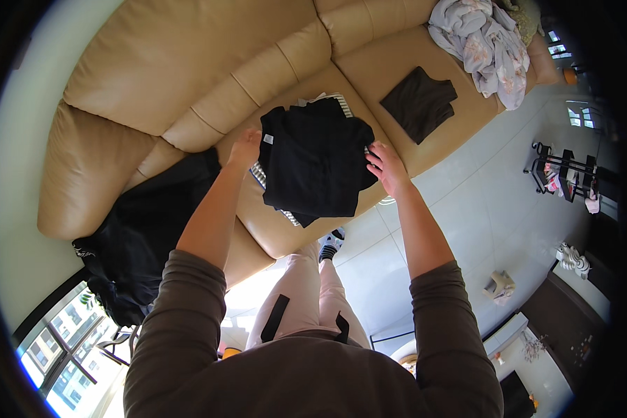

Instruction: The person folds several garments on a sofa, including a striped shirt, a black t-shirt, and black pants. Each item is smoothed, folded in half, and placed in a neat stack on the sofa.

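A folded black garment (316, 162) with a small white tag lies on the tan leather sofa in front of me. It rests on a stack that includes striped cloth (288, 216), whose edges show at the top and lower left. My left hand (246, 148) is at the garment's upper left edge, by the tag; its fingertips are partly hidden, so whether it grips the cloth is unclear. On the other side, my right hand (389, 168) is beside the right edge with fingers spread, and nothing is visible in it.
A folded dark brown garment (419, 104) lies on the right seat cushion (368, 55). Beyond it is a bunched floral grey cloth (483, 47). Black clothing (146, 219) drapes over the left sofa arm. A black wheeled cart (564, 170) and a small stool (499, 287) stand on the tiled floor.
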{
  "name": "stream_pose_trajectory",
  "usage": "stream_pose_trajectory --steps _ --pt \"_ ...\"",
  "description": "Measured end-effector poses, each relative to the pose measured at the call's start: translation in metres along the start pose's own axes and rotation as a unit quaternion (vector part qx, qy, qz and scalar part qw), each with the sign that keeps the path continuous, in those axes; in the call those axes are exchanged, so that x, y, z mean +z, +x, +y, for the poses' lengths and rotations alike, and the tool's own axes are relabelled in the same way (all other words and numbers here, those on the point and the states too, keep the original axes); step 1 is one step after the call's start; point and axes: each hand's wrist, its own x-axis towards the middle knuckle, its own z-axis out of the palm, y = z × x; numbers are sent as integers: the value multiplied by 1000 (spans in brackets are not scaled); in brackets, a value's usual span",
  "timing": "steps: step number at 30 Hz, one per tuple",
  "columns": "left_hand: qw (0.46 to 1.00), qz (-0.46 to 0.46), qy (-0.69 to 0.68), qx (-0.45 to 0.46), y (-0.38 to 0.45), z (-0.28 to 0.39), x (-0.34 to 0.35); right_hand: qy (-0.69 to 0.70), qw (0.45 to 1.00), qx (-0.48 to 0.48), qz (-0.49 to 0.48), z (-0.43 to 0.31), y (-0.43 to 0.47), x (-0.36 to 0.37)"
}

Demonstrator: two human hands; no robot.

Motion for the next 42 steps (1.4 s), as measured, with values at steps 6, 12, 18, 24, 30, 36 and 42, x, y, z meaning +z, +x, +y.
stream_pose_trajectory --steps 6,12,18,24,30,36,42 --pt "978 59 168 -111 -68 -70 55 -321 935 74 132 113 -8 4" --pt "979 29 125 -159 -94 -53 64 -113 972 181 96 121 -45 28" --pt "880 -154 -373 -250 -95 20 29 87 969 230 -31 12 -66 16" --pt "739 -284 -579 -195 -98 143 54 163 974 145 -58 -142 -47 -41" --pt "730 -269 -617 -117 -79 251 137 60 988 76 -120 -270 16 -115" --pt "748 -207 -625 -84 -76 260 266 -89 979 59 -173 -324 91 -232" --pt "843 -60 -356 -399 -47 202 423 -462 886 8 18 -248 206 -332"
